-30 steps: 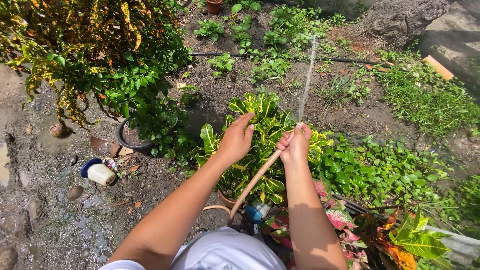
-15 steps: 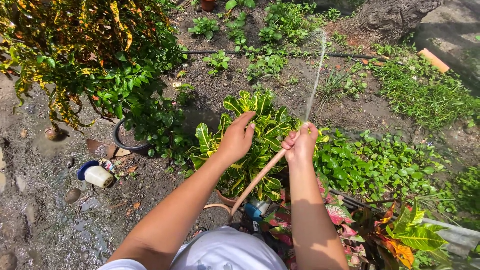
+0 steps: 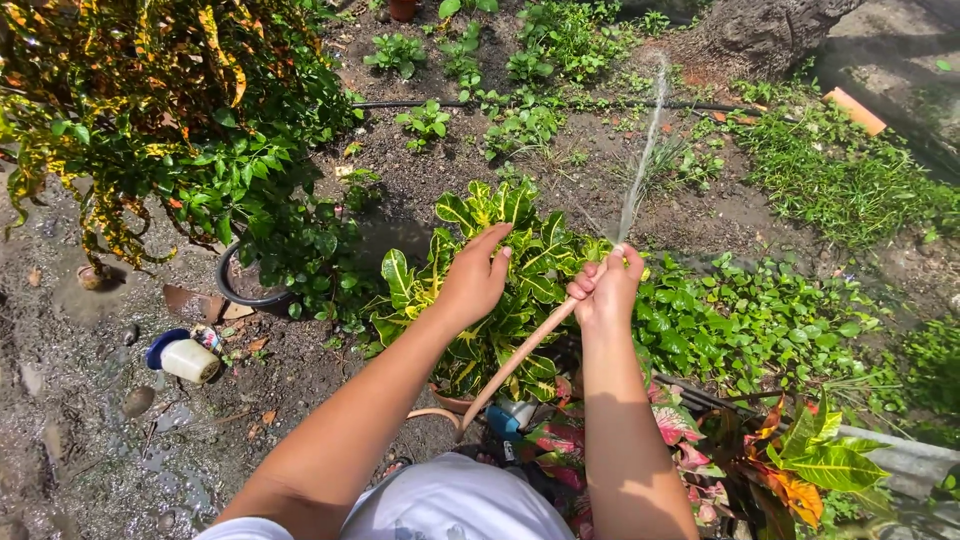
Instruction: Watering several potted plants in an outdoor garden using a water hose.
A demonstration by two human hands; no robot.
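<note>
The right hand (image 3: 606, 288) is closed in a fist around the end of a thin tan garden hose (image 3: 520, 357), with the thumb pressed over the nozzle end. A narrow jet of water (image 3: 645, 160) shoots up and away from that fist toward the bare soil and a sparse tuft of grass (image 3: 665, 165). The hose runs down from the fist toward the person's waist, crossing in front of a potted croton with green and yellow striped leaves (image 3: 500, 275), and curls near the brown pot at its base.

The left hand (image 3: 473, 278) is open, fingers loosely together and stretched forward, hovering over the croton's leaves; whether it touches them I cannot tell. It holds nothing.

Left of the croton a dark round plastic pot (image 3: 245, 285) sits under a big shrub with green, yellow and red leaves (image 3: 170, 120). On the wet, muddy ground further left lies a cream-coloured jar on its side with a blue lid (image 3: 182, 355). A black irrigation pipe (image 3: 560, 104) crosses the bed beyond the plants. Low green ground cover (image 3: 760, 320) spreads to the right of the fist, and pink and red leafy plants (image 3: 680, 425) stand just beside the right forearm.
</note>
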